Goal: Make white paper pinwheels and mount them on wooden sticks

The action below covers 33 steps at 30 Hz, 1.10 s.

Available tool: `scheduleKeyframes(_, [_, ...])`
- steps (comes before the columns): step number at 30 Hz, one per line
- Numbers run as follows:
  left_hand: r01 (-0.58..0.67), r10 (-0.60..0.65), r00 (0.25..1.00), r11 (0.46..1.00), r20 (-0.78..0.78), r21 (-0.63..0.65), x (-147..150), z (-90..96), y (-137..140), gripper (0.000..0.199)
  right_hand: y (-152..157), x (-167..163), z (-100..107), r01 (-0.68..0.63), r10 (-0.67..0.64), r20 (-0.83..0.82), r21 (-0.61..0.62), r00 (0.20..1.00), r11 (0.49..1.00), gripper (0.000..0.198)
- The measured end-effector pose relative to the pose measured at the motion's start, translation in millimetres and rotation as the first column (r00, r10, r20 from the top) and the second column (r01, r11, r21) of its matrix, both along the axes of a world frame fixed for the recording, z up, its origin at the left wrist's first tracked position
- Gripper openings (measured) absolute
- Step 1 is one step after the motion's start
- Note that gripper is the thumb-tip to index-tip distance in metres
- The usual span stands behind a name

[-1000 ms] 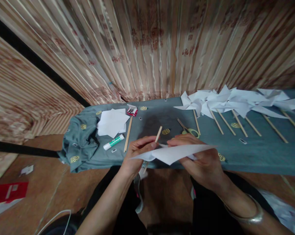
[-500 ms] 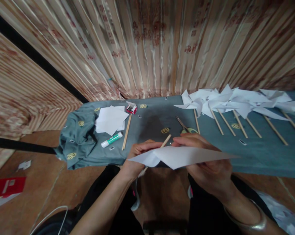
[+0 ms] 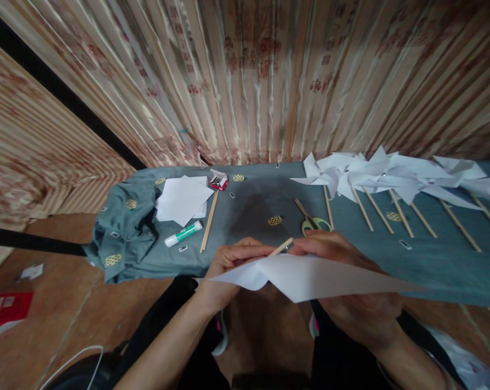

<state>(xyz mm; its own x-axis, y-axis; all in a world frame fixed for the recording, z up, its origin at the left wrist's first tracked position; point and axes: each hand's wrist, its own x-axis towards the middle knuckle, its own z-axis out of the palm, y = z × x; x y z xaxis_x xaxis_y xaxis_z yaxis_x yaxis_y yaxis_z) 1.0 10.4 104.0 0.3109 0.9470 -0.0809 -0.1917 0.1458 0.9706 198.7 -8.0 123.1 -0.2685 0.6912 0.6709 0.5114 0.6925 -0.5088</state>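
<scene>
A white paper pinwheel [image 3: 305, 273] is held edge-on in front of me, between my two hands. My left hand [image 3: 232, 262] is closed around a thin wooden stick [image 3: 282, 247] and the pinwheel's left side. The stick's tip points up and right behind the paper. My right hand [image 3: 350, 271] is closed on the pinwheel from the right, its fingertips beside the stick's tip. A small shiny thumbtack [image 3: 286, 249] shows between those fingertips and the stick. The paper hides most of the right fingers and the stick's lower part.
Scissors [image 3: 309, 219] with green handles lie beyond my right hand. Finished pinwheels [image 3: 383, 173] line the table's right. Leftward are a stack of white paper [image 3: 183, 197], a glue stick [image 3: 183, 234], spare sticks [image 3: 209, 222] and a red tack box [image 3: 219, 181]. A curtain [image 3: 245, 81] hangs behind.
The stick has tilted further to the right, and its tip sits lower. My right hand and the pinwheel have shifted slightly down and to the right.
</scene>
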Motion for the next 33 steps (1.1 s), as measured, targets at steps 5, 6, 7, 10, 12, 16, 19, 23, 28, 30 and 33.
scheduleKeyframes(5, [-0.005,0.004,0.997,1.0,-0.071,-0.01,-1.8,0.9,-1.0,0.016,-0.5,-0.6,-4.1,-0.008,0.009,-0.04,0.014,0.999,1.0,0.024])
scheduleKeyframes(6, [-0.005,0.004,0.997,1.0,-0.077,-0.008,-2.1,0.5,-1.1,0.017,-0.6,-0.6,-4.1,-0.007,0.008,-0.045,0.018,0.999,1.0,0.024])
scheduleKeyframes(7, [-0.005,0.004,0.997,1.0,-0.077,-0.002,-2.4,-0.1,-1.2,0.019,-0.6,-0.5,-3.8,-0.007,0.008,-0.046,0.021,0.999,1.0,0.024])
scheduleKeyframes(10, [-0.003,0.003,0.998,1.0,-0.07,0.003,-3.0,-1.6,-1.2,0.022,-0.6,0.6,-0.9,-0.011,0.011,-0.03,0.017,0.999,1.0,0.026])
scheduleKeyframes(12, [-0.006,0.005,0.999,1.0,-0.053,-0.017,-3.1,-1.6,-1.3,0.021,-0.5,1.6,0.9,-0.01,0.01,-0.013,0.016,1.0,1.0,0.028])
scheduleKeyframes(16, [-0.023,0.018,0.998,0.996,-0.053,-0.086,-2.6,0.9,-1.7,0.019,-0.9,1.3,0.4,0.003,-0.003,-0.016,0.008,1.0,1.0,0.027])
scheduleKeyframes(19, [-0.017,0.007,0.995,0.995,-0.1,-0.103,-3.1,2.4,-1.9,0.018,-1.4,-1.7,-2.2,0.089,-0.092,-0.034,-0.066,0.995,0.994,0.021])
scheduleKeyframes(23, [0.007,-0.012,0.992,0.999,-0.128,-0.035,-5.0,0.5,-2.2,0.024,-1.1,-5.4,-4.6,0.154,-0.161,-0.047,-0.128,0.986,0.98,0.016])
scheduleKeyframes(28, [-0.05,0.046,0.996,0.997,-0.075,-0.053,-6.1,-3.4,-2.6,0.014,-0.8,-4.9,-1.9,0.044,-0.045,0.042,0.019,0.998,0.999,0.023])
scheduleKeyframes(30, [-0.051,0.049,0.997,0.998,-0.055,-0.037,-5.8,-3.0,-3.0,0.011,-1.0,-3.6,0.5,0.011,-0.014,0.058,0.048,0.998,0.999,0.024])
scheduleKeyframes(33, [-0.048,0.047,0.998,0.998,-0.043,-0.027,-5.3,-1.1,-4.0,0.014,-1.0,-1.2,2.7,-0.01,0.006,0.053,0.07,0.999,0.997,0.027])
